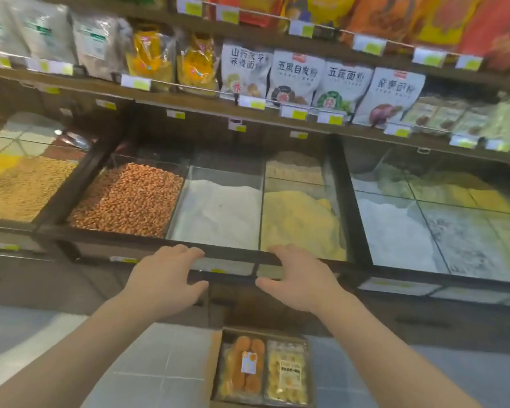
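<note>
Soybeans: lay tan in the far-left bin, under a reflecting pane.
Peanuts: filled the left compartment of the middle bin, reddish brown and heaped to the brim.
Left hand: held the rail, with its fingers bent over the top and its thumb spread beneath the front face.
Rail: was a dark, narrow strip along the bin's front edge, just above pale label holders. It ran between the two hands.
Flour: was white and sloped, in the middle compartment behind a clear divider.
Right hand: held the same rail near the left one, with fingers hooked over the top and the thumb pointing left below.
Meal: was yellow and piled in the right compartment.
Box: stood on the tiled floor below the hands and held two clear packs of orange and yellow food.
Bags: stood upright on the shelf above, white with printed characters.
</note>
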`<state>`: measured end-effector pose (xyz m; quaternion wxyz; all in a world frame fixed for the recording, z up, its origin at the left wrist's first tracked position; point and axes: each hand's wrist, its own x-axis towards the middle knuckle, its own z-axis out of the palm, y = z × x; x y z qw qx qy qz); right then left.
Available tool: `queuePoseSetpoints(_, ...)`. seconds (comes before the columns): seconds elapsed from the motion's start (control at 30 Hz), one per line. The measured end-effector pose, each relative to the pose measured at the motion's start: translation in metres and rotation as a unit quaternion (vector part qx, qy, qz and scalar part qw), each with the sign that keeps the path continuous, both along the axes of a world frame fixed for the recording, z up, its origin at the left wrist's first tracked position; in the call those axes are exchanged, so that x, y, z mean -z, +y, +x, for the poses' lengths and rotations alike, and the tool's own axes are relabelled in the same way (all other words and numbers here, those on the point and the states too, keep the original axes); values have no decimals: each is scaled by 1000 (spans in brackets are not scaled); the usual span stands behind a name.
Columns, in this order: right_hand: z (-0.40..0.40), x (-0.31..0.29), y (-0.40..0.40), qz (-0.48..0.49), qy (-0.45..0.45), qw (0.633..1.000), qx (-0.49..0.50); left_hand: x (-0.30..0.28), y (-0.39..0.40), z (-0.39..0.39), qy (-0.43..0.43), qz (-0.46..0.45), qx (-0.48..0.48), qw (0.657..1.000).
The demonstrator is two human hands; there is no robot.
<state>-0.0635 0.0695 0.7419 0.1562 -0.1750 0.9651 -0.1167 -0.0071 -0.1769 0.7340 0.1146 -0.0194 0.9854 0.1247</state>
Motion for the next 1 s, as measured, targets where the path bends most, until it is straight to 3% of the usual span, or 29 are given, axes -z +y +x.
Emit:
queuePoseSetpoints(0.23, 1, 85, 92, 28, -76, 991, 106, 76, 87, -51, -60, 13, 105, 993)
queuePoseSetpoints(0.47, -14, 210, 163, 17, -161, 976, 149, 195, 150, -76, -136, 11, 61, 989)
queuePoseSetpoints(0.63, -25, 357, 188, 20, -214, 967, 139, 344, 180, -75, -163, 5, 27, 986)
queuePoseSetpoints(0.8, -10, 530, 203, -8, -241, 944, 226, 532, 196, -61, -183, 16, -14, 983)
queuePoseSetpoints(1.0, 15, 714, 225, -13, -279, 904, 324, 725, 182, -32, -222, 71, -176, 956)
